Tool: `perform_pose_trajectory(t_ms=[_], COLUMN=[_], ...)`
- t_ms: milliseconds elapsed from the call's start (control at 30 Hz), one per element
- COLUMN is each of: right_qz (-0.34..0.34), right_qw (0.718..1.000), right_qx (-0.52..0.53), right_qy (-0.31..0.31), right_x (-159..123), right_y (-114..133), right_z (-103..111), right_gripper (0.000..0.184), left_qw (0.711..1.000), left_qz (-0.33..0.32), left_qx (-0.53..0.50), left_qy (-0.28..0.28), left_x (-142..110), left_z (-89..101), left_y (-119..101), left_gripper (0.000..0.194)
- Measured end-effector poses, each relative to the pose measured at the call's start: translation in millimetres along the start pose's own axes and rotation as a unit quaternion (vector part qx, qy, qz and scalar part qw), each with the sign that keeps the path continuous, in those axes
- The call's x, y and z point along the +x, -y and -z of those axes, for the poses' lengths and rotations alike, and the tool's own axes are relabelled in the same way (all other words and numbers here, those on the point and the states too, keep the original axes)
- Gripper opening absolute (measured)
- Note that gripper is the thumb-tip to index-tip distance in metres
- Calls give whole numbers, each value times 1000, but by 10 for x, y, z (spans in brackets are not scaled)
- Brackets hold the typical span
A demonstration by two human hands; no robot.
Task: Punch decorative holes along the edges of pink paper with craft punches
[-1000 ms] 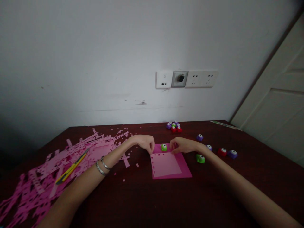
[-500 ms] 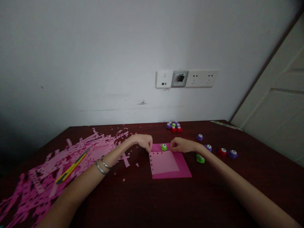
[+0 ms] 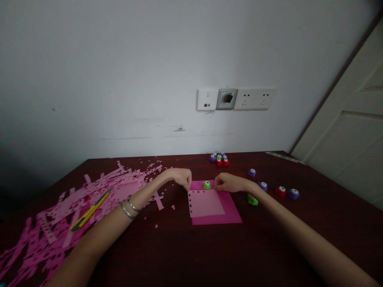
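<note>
A light pink sheet of paper point(image 3: 208, 204), with small punched holes along its left and top edges, lies over a darker magenta sheet point(image 3: 233, 215). My left hand point(image 3: 182, 177) is closed, pinching the light sheet's far left corner. Fingers bent and pressed together, my right hand point(image 3: 226, 182) grips the same sheet by its far right corner. Between the hands, a small green craft punch point(image 3: 206, 185) rests on the magenta sheet, just beyond the punched top edge. My right forearm partly covers another green punch point(image 3: 252, 200) and a purple punch point(image 3: 262, 186).
Cut pink paper strips point(image 3: 60, 215) heap on the left, with a yellow utility knife point(image 3: 91, 210) on top. Several punches point(image 3: 219, 159) cluster near the wall. A red punch point(image 3: 280, 191) and purple punch point(image 3: 293, 194) sit right. A ruler-like strip point(image 3: 284, 157) lies at the back right.
The light pink sheet has shifted slightly away from me and to the left over the magenta sheet. Both hands stay in nearly the same place.
</note>
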State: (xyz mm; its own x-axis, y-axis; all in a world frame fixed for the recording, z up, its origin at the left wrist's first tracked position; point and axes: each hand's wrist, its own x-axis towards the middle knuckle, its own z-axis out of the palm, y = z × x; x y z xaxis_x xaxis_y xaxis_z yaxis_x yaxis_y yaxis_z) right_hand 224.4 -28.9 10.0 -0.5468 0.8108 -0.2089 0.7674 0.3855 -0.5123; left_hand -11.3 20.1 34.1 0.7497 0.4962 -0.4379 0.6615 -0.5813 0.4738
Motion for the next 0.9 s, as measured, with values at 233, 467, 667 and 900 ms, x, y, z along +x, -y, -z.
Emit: perform_pose_trajectory(t_ms=[233, 467, 667, 900], right_qz=[-3, -4, -3, 2], right_qw=[1000, 1000, 1000, 999], right_qx=[0, -7, -10, -22], right_qy=[-11, -17, -27, -46], right_x=[-7, 13, 24, 38], right_y=[11, -10, -40, -55], right_z=[-2, -11, -9, -16], right_gripper=[15, 16, 16, 18], left_qw=[1000, 1000, 1000, 999], left_qz=[11, -2, 8, 8], left_qx=[0, 1, -1, -2], left_qy=[-8, -21, -22, -34], left_x=[16, 69, 67, 78], left_z=[-2, -17, -3, 8], left_y=[32, 135, 139, 172], left_gripper=[14, 13, 14, 13])
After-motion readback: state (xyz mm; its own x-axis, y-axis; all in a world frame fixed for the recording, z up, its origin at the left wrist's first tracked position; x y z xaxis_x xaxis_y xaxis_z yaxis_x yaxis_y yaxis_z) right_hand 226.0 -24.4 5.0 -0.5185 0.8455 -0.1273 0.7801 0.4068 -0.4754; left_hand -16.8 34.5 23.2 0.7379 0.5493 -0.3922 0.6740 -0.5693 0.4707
